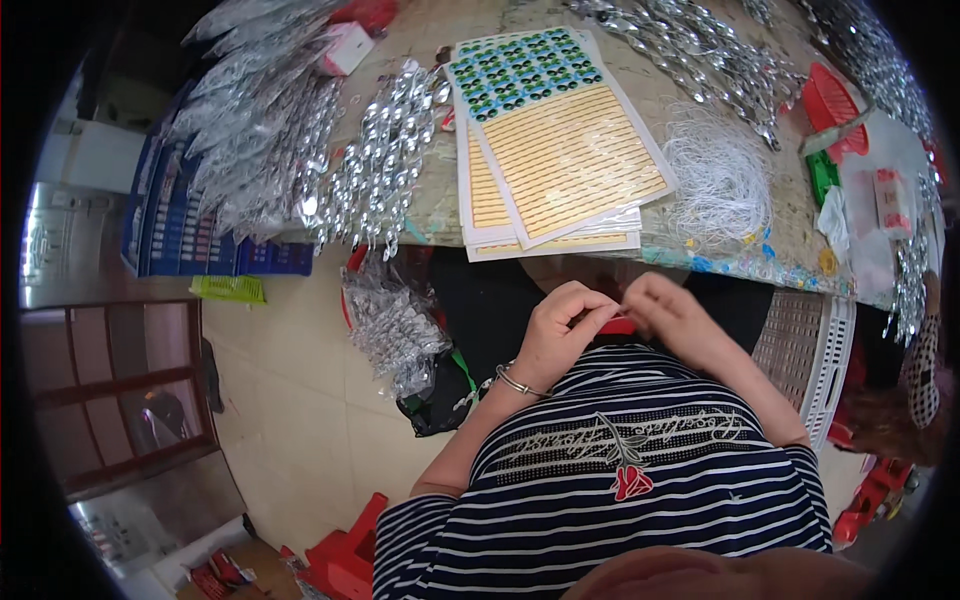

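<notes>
My left hand [565, 325] is closed in a pinch, thumb against forefinger, in front of my body just below the table's near edge. What sits between the fingertips is too small to name. Close beside it on the right, my right hand [668, 312] has its fingers curled together, slightly blurred; anything in them cannot be made out. A red thing [615, 326] shows under and between the two hands, mostly hidden. On the table ahead lie sticker sheets [580, 160], yellow with dark wavy lines and a green-blue patterned part. Right of them is a heap of white string [715, 180].
Silvery twisted strips [385, 160] and plastic-wrapped bundles [260, 130] cover the table's left. A red basket [835, 105] stands at the right. Below are a blue crate [175, 220], a bag of silvery pieces [400, 330], a white crate [815, 350] and a red stool [345, 555].
</notes>
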Demonstrator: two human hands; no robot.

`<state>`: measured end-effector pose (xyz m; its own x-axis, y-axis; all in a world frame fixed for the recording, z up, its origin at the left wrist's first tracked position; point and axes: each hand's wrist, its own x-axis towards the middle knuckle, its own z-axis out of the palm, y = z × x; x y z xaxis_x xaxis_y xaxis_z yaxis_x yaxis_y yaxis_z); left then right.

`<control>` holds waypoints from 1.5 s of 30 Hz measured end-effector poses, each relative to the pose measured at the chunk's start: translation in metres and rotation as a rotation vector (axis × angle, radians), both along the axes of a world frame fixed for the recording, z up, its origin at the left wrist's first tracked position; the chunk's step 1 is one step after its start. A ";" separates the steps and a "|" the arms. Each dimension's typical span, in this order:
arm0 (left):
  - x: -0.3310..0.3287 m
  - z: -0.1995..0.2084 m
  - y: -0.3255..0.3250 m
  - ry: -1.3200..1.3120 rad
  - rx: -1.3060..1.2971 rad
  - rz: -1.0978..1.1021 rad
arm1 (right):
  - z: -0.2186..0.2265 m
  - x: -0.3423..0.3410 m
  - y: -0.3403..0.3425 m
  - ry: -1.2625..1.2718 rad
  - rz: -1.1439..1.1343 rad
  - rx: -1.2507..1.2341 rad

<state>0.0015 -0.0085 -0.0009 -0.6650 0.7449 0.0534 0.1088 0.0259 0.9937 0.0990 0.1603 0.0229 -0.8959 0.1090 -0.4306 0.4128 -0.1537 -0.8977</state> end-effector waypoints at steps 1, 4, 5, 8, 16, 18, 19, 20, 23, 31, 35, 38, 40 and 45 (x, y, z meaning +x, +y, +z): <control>-0.001 -0.002 0.000 0.000 0.001 -0.025 | -0.001 -0.002 -0.005 -0.009 0.026 0.005; 0.001 -0.003 -0.001 -0.112 -0.034 -0.056 | -0.010 -0.002 -0.009 0.041 0.070 0.017; 0.002 -0.001 -0.002 -0.170 -0.040 -0.019 | -0.024 0.000 -0.004 0.050 0.124 0.028; 0.002 -0.001 0.000 -0.325 -0.048 0.070 | -0.017 0.003 -0.002 0.243 0.182 0.181; 0.004 -0.007 -0.001 -0.468 -0.076 -0.056 | -0.016 0.010 0.008 0.299 0.104 0.229; 0.005 -0.008 -0.002 -0.468 -0.088 -0.044 | -0.010 0.011 0.008 0.312 0.058 0.174; 0.003 -0.009 -0.002 -0.259 -0.092 -0.105 | -0.008 0.010 0.009 0.314 0.057 0.170; 0.002 -0.010 -0.001 -0.053 -0.094 -0.170 | -0.005 0.010 0.011 0.316 0.039 0.158; 0.003 -0.009 -0.005 -0.129 -0.166 -0.193 | 0.006 0.006 0.016 0.337 -0.005 0.093; -0.005 -0.027 -0.059 -0.358 -0.361 -0.111 | 0.026 -0.007 0.040 0.237 -0.210 -0.091; -0.005 -0.025 -0.090 -0.384 -0.393 0.061 | 0.031 -0.015 0.050 0.210 -0.220 0.023; -0.019 -0.020 -0.096 -0.133 -0.437 0.299 | 0.031 -0.020 0.051 0.188 -0.211 0.003; -0.038 -0.021 -0.094 -0.117 -0.391 0.547 | 0.022 -0.019 0.050 0.210 -0.289 0.139; -0.120 -0.009 -0.118 0.196 -0.441 0.696 | 0.021 -0.018 0.031 0.168 -0.176 0.021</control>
